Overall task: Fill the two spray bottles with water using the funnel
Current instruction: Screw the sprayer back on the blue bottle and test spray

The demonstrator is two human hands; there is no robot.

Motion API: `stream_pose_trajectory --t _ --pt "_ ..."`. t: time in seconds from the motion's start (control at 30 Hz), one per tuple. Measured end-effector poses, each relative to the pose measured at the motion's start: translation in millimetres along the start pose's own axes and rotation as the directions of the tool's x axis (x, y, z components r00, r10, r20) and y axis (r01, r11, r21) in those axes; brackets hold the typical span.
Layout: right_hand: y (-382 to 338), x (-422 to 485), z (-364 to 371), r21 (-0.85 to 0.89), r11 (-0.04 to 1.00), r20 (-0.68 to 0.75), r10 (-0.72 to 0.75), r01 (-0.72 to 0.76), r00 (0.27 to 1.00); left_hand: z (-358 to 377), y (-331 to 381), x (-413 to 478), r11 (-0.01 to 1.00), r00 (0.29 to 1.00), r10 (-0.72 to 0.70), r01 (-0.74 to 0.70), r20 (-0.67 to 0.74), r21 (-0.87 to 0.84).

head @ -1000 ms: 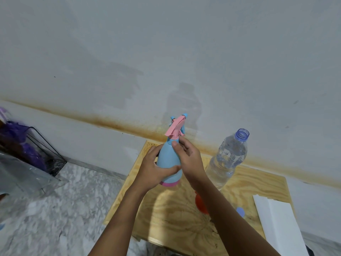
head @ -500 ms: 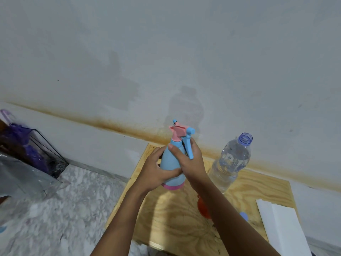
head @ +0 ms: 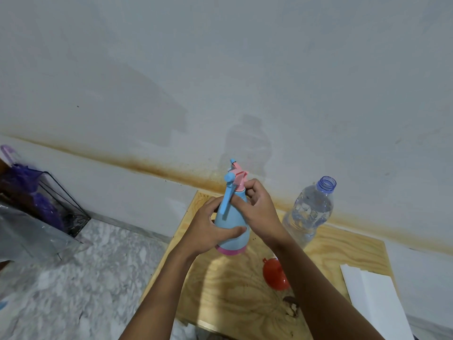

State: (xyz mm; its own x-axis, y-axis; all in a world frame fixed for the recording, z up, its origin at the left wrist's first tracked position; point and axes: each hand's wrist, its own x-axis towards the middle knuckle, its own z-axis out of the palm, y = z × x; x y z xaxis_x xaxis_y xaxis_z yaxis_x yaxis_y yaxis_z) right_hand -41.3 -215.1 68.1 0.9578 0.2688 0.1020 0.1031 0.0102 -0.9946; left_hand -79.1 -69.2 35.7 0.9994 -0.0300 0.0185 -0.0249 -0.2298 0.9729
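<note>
A light blue spray bottle [head: 234, 238] with a pink base and pink-and-blue trigger head stands upright above the wooden board [head: 338, 251]. My left hand [head: 208, 229] wraps around its body. My right hand [head: 259, 207] grips the neck just under the spray head, whose blue trigger points toward me on the left. A clear water bottle [head: 310, 212] with no cap stands to the right on the board. A red funnel [head: 274, 273] lies on the board under my right forearm. Only one spray bottle is in view.
A white sheet or box [head: 375, 298] lies at the board's right edge. A black wire basket [head: 61, 204] with purple items and clear plastic stands at the left on the marble floor [head: 81, 278]. A stained wall rises close behind the board.
The spray head has turned round on the bottle: its trigger pointed right half a second ago and now hangs on the left. Both hands stay on the bottle.
</note>
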Motion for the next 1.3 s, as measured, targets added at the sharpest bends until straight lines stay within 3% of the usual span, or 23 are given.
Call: stream_pose_trajectory --t 0.17,0.37,0.57,0.67,0.83,0.97,1.13,1.2,1.3 --pt "-15 -1 -17 0.025 0.999 0.214 0.020 -0.026 0.977 -2 0 0 0.998 0.997 -0.051 0.053 0.065 -0.039" --pt "-9 -1 -16 -0.226 0.972 0.105 -0.049 0.072 0.993 5 1 -2 0.996 0.999 -0.050 0.051 0.021 -0.070" --pt "0 -5 3 -0.253 0.964 -0.147 -0.119 0.079 0.982 15 -5 2 1.000 0.994 -0.020 0.018 -0.109 -0.016" --pt "-1 -4 1 -0.209 0.976 -0.083 -0.076 0.057 0.994 9 -6 2 1.000 0.996 -0.018 0.017 -0.083 -0.008" --pt "-2 2 -17 -0.263 0.965 0.149 0.040 0.001 0.988 0 -5 -4 0.998 0.994 -0.011 0.018 0.107 -0.067" --pt "3 -1 -16 -0.274 0.961 0.119 -0.001 0.033 0.993 8 -9 -5 0.995 0.999 -0.029 0.032 0.038 -0.094" --pt "11 -8 0 -0.261 0.965 -0.039 -0.038 0.027 0.999 14 -12 -5 0.996 0.999 -0.038 0.040 0.030 -0.078" --pt "11 -8 0 -0.247 0.969 -0.027 -0.026 0.019 0.999 11 -12 -4 0.997 0.998 -0.040 0.043 0.044 -0.069" --pt "7 -4 -11 -0.236 0.970 0.101 0.075 -0.049 0.992 4 -14 -4 0.996 0.987 -0.069 0.076 0.143 -0.045"
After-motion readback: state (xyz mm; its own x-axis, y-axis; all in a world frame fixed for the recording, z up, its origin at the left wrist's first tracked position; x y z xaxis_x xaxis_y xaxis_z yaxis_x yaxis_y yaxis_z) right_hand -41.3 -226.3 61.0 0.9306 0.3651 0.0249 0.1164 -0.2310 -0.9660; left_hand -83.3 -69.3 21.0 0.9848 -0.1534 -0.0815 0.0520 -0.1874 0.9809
